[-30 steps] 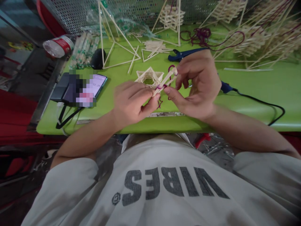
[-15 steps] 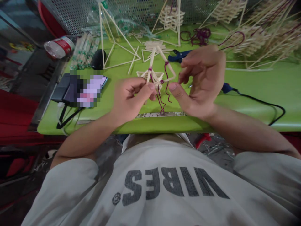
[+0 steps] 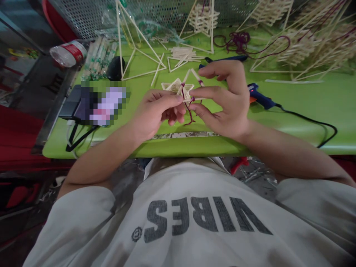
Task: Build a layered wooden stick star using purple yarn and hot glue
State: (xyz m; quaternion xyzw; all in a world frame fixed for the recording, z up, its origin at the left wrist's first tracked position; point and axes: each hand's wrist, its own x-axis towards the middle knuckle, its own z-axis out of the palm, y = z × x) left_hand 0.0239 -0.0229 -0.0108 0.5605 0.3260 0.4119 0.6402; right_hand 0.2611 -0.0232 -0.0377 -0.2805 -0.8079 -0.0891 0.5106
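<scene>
Both hands meet above the near edge of the green table [image 3: 278, 122]. My left hand [image 3: 158, 113] pinches one end of a small frame of thin wooden sticks [image 3: 191, 76]. My right hand [image 3: 222, 104] pinches the other side of that frame between thumb and forefinger, its other fingers curled above. Dark red thread [image 3: 189, 111] is wound round the sticks and hangs in a loop between the hands. A flat star-shaped stick piece [image 3: 174, 87] lies on the table just behind the hands.
A blue glue gun [image 3: 260, 97] with a black cable lies right of my right hand. A phone [image 3: 104, 105] lies at the left, a plastic bottle [image 3: 68, 53] beyond it. Tall stick frames [image 3: 133, 44], loose sticks [image 3: 182, 55], red yarn [image 3: 237, 40] and stick stacks crowd the back.
The stick frame was swung upright and then lowered between the hands. My right hand came down and closed its thumb and forefinger on it. The glue gun is now uncovered.
</scene>
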